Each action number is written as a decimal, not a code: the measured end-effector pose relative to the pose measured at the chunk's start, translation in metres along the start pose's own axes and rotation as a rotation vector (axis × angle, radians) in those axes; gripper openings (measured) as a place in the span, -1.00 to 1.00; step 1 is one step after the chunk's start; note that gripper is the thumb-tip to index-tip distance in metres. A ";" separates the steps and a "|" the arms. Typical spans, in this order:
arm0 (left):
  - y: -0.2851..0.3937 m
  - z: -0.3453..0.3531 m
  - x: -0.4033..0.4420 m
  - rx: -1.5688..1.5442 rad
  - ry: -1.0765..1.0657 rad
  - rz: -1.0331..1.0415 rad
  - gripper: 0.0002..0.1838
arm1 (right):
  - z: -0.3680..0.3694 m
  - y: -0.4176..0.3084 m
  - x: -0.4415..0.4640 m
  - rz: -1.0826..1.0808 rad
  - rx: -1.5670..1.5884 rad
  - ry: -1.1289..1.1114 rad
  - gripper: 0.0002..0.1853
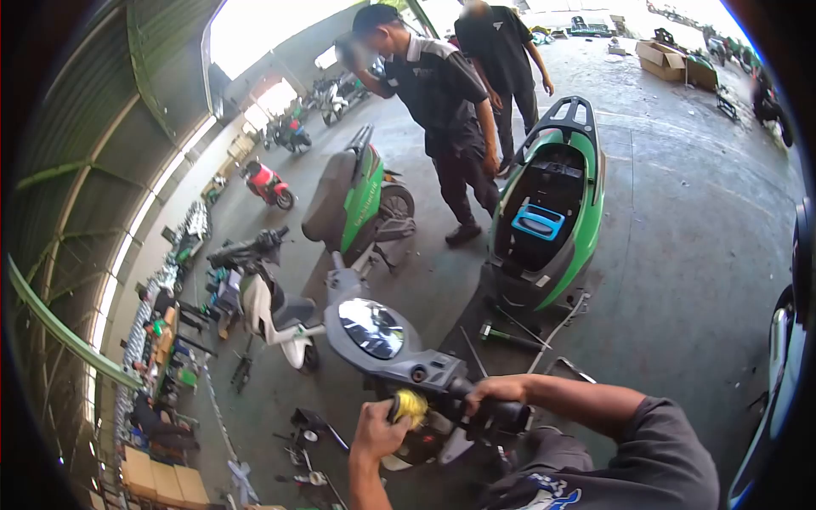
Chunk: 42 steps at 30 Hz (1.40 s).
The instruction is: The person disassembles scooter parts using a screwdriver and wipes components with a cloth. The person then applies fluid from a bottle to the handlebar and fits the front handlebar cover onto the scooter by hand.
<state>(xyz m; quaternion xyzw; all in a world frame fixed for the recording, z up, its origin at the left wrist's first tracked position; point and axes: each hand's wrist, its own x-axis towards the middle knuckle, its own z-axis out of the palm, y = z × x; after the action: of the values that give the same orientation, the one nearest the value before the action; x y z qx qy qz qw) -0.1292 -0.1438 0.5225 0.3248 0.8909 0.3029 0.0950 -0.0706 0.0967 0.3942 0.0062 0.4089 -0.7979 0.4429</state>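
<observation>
A grey scooter front with handlebar cover (408, 350) and a round shiny display (371, 329) stands before me. My left hand (381, 432) is closed around a yellow-and-black object (410, 409), just below the handlebar cover; blur hides its exact kind. On the right side, my right hand (495, 392) wraps the black handlebar grip (463, 398). The lower front of the scooter is partly hidden by my hands and arms.
A green scooter body (578, 246) with a blue item (538, 221) in its open seat well stands ahead. Two people (442, 93) stand beyond it. Loose metal parts (514, 336) lie on the floor. A white scooter (280, 319) and cardboard boxes (157, 478) are leftward.
</observation>
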 end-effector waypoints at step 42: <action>-0.004 0.050 -0.042 -0.035 0.459 -0.149 -0.82 | 0.054 -0.041 -0.034 -0.173 -0.823 0.579 -0.54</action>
<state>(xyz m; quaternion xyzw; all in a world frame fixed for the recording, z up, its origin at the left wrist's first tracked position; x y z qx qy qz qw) -0.0801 -0.1490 0.4789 0.1791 0.9053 0.3763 -0.0823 -0.0600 0.0959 0.4691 0.0183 0.7942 -0.5701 0.2095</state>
